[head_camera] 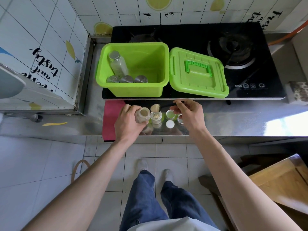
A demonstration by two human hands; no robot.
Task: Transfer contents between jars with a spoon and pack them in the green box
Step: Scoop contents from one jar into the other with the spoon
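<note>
Left hand: our left hand, just left of centre frame, has its fingers curled round a glass jar of beige powder. The jar is open and tilted.
Right hand: our right hand, just right of centre, pinches the dark handle of a spoon between thumb and fingertips, the other fingers loosely bent.
Spoon: its bowl is heaped with pale powder and sits to the left of the right hand, just above the small jar.
Small jar: we see it upright and open on the steel counter, just beside the held jar, with yellowish powder inside.
Loose lids: three lie on the counter under and beside our right hand, apart from the jars.
Green box: open, on the black stove above the hands in the frame. It holds a tall capped bottle leaning at its left wall and three metal-capped jars in a row along its near wall.
Box lid: it rests just beside the box's right side, handle up.
Red cloth: on the counter, partly under our left hand.
</note>
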